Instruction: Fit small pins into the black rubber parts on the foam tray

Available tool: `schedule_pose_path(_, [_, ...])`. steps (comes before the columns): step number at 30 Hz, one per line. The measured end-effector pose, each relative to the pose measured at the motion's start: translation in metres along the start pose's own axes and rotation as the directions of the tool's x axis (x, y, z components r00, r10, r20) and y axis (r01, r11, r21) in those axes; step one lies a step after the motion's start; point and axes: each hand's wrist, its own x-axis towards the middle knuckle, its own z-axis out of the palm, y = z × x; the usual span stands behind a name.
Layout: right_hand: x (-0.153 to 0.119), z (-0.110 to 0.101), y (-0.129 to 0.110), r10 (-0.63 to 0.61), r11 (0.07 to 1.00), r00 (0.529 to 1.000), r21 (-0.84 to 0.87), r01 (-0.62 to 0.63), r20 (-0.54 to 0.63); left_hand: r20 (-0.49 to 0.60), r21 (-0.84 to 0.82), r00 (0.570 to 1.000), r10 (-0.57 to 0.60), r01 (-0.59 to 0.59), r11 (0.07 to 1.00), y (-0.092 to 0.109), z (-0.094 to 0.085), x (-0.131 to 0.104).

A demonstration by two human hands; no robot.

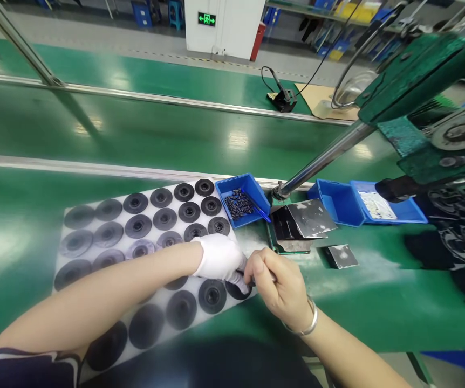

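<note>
just below centre, the gloved left hand point(221, 260) bends its fingers onto a black disc point(236, 293), grip unclear to me; the bare right hand's point(281, 288) fingers curl tightly around a mostly hidden dark piece point(273, 277).

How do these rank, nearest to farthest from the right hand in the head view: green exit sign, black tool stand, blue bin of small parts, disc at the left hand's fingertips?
From the right hand:
1. Disc: left side, under the left hand.
2. Blue bin: ahead, beyond both hands.
3. Black tool stand: on the far bench.
4. Green exit sign: on the pillar.
</note>
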Motion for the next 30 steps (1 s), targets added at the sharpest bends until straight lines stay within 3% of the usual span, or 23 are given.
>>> schedule_pose_path(2, [-0.003, 0.006, 0.004, -0.023, 0.998, 0.999, -0.05, 0.024, 0.027, 0.005, -0.08, 1.0, 0.012, -0.012, 0.997, -0.005, -0.005, -0.005])
schedule_pose_path(5, [-0.007, 0.011, 0.007, -0.031, 0.998, 0.999, -0.049, 0.032, 0.018, -0.017, -0.42, 0.997, -0.075, 0.061, 0.905, -0.015, -0.024, -0.018])
schedule_pose_path(6, [-0.008, 0.012, 0.008, -0.027, 0.999, 0.999, -0.039, 0.028, 0.024, -0.058, -0.557, 0.986, -0.155, 0.097, 0.825, -0.018, -0.031, -0.023])
schedule_pose_path(8, [-0.01, 0.013, 0.011, -0.068, 0.997, 0.992, -0.018, 0.07, 0.107, -0.175, -0.795, 0.921, -0.349, 0.077, 0.602, -0.027, -0.043, -0.031])
schedule_pose_path(11, [-0.014, 0.015, 0.016, -0.174, 0.985, 0.951, 0.031, 0.172, 0.254, -0.275, -0.948, 0.8, -0.532, -0.132, 0.291, -0.041, -0.052, -0.034])
schedule_pose_path(14, [-0.019, 0.019, 0.021, -0.153, 0.987, 0.967, 0.076, 0.14, 0.203, -0.25, -0.968, 0.79, -0.56, -0.212, 0.133, -0.052, -0.05, -0.033])
schedule_pose_path(17, [-0.02, 0.022, 0.023, -0.173, 0.984, 0.968, 0.064, 0.164, 0.179, -0.238, -0.971, 0.804, -0.544, -0.195, 0.137, -0.053, -0.044, -0.031])
schedule_pose_path(21, [-0.015, 0.023, 0.021, -0.149, 0.988, 0.972, 0.057, 0.14, 0.181, -0.283, -0.952, 0.806, -0.52, -0.169, 0.257, -0.047, -0.043, -0.033])
schedule_pose_path(26, [-0.002, 0.007, 0.002, -0.156, 0.988, 0.968, 0.015, 0.156, 0.196, -0.321, -0.932, 0.767, -0.555, -0.151, 0.33, -0.039, -0.057, -0.035])
schedule_pose_path(30, [0.011, -0.016, -0.02, -0.148, 0.967, 0.988, 0.204, 0.153, -0.041, -0.358, -0.889, 0.759, -0.544, -0.099, 0.446, -0.028, -0.066, -0.041])
